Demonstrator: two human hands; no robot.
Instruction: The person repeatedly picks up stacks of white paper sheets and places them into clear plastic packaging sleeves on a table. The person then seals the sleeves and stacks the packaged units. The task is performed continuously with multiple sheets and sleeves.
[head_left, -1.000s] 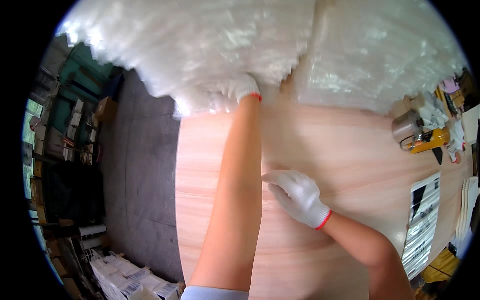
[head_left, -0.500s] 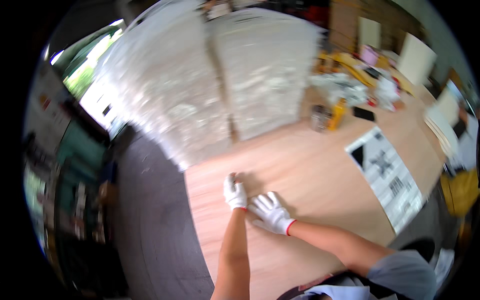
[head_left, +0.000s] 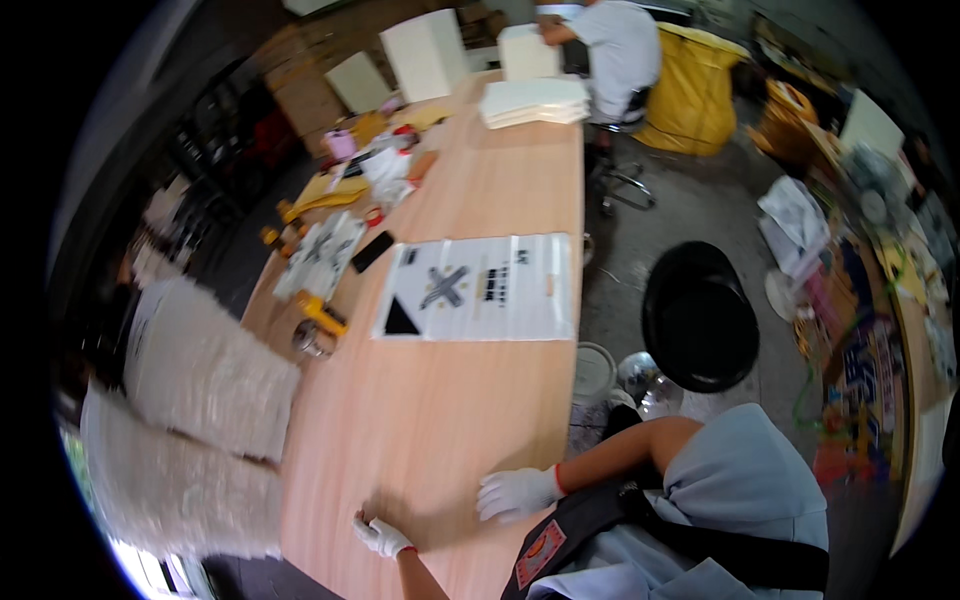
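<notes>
My left hand (head_left: pixel 382 537), in a white knit glove with a red cuff, is low over the wooden table (head_left: pixel 420 430) near its left edge. Its fingers are slightly bent and apart, with the tips looking bare, and I see nothing between them. My right hand (head_left: pixel 518 495), gloved the same way, lies with fingers stretched out on or just above the tabletop near my body. Farther up the table lies a flat white printed plastic bag (head_left: pixel 475 290) with black markings, out of reach of both hands.
Left of the table stand wrapped stacks of clear plastic (head_left: pixel 215 375). Along the left side are a glass jar (head_left: pixel 312 338), a yellow bottle (head_left: pixel 322 313) and a black phone (head_left: pixel 373 251). White sheets (head_left: pixel 535 103) are stacked at the far end beside a seated person (head_left: pixel 620 55). A black stool (head_left: pixel 700 318) stands right.
The view has swung right, bringing the table's far end, the co-worker and the stool into sight. My right hand has drawn away from the left, back toward my body.
</notes>
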